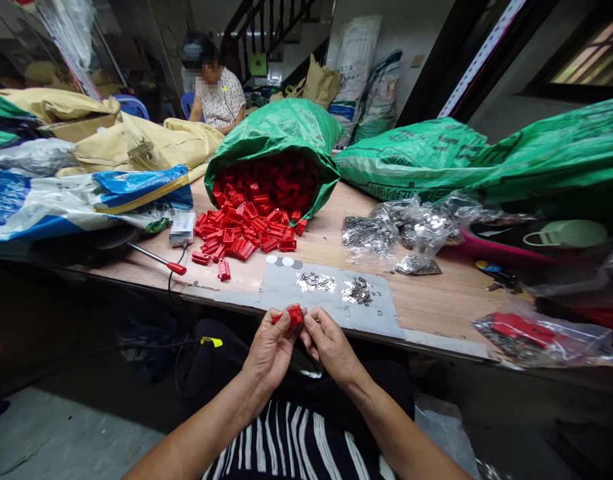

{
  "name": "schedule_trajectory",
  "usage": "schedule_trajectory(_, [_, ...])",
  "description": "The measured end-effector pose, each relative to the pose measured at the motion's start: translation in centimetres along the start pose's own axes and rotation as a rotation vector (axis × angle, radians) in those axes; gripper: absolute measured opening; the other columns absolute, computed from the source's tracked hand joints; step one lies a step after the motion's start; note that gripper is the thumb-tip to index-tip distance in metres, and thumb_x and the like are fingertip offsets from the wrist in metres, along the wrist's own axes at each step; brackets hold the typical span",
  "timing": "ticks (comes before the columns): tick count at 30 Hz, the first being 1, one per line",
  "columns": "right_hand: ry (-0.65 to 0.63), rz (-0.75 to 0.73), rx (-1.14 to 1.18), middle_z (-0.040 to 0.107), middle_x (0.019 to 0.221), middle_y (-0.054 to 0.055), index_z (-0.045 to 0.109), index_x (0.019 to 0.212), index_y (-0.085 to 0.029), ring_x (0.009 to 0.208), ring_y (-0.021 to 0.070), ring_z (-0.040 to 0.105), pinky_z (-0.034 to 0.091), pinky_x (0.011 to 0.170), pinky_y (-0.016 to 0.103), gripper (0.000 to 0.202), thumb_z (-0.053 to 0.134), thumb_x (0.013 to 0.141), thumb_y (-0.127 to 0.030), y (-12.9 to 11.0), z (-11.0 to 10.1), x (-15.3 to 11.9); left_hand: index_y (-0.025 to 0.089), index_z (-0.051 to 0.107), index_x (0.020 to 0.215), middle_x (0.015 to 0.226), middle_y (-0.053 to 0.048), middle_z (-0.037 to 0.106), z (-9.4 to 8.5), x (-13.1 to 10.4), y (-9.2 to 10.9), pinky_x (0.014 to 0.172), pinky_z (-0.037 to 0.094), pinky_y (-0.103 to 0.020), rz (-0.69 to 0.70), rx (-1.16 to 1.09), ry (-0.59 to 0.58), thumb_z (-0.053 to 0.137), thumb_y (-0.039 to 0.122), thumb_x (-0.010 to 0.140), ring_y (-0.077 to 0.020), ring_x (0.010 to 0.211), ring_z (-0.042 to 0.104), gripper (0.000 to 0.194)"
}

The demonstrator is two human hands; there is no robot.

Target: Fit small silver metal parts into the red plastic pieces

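While the left hand [272, 350] grips a red block [294, 315], the right hand [331, 341] is at its end.
The block is near the table [320, 245]'s front edge; whether the right hand pinches anything, I cannot tell.

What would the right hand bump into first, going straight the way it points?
The right hand would probably meet the red piece held in the left hand; whether they touch is unclear.

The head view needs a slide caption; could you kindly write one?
Left hand holding a red part, right hand beside it, before an open green sack.
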State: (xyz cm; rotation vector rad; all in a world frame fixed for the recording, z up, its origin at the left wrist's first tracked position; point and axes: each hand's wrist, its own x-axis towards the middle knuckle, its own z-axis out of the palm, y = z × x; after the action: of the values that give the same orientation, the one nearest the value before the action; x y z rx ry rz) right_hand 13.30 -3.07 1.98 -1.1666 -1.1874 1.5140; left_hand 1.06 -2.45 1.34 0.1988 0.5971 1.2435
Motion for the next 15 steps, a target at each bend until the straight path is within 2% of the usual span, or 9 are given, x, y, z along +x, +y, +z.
schedule_trajectory(4, [-0.002,-0.001,0.075,0.043,0.054,-0.010,0.038,0.079,-0.022,0.038,0.0051,0.024,0.018,0.036,0.017,0.035,0.052,0.088,-0.054,0.1,0.3,-0.1,0.017,0.050,0.067,0.087,-0.003,0.074,0.3,-0.2,-0.2,0.087,0.050,-0.025,0.011,-0.015,0.017,0.085,0.021,0.060,-0.0160,0.093,0.069,0.036])
schedule_trajectory(10, [-0.006,-0.008,0.071,0.041,0.053,-0.010,0.038,0.079,-0.023,0.038,0.0052,0.022,0.018,0.037,0.017,0.036,0.052,0.088,-0.055,0.7,0.2,-0.1,0.017,0.050,0.066,0.087,-0.004,0.074,0.1,-0.1,-0.4,0.085,0.051,-0.025,-0.011,-0.029,0.030,0.086,0.021,0.058,-0.0162,0.093,0.069,0.037])
schedule_trajectory(15, [-0.060,0.001,-0.034,0.044,0.055,-0.009,0.039,0.079,-0.022,0.039,0.0060,0.027,0.021,0.039,0.019,0.037,0.049,0.088,-0.057,1.0,-1.3,0.2,0.016,0.052,0.068,0.085,-0.003,0.073,-0.8,0.1,-0.3,0.087,0.050,-0.025,-0.037,0.020,-0.014,0.081,0.018,0.067,-0.0133,0.087,0.069,0.030])
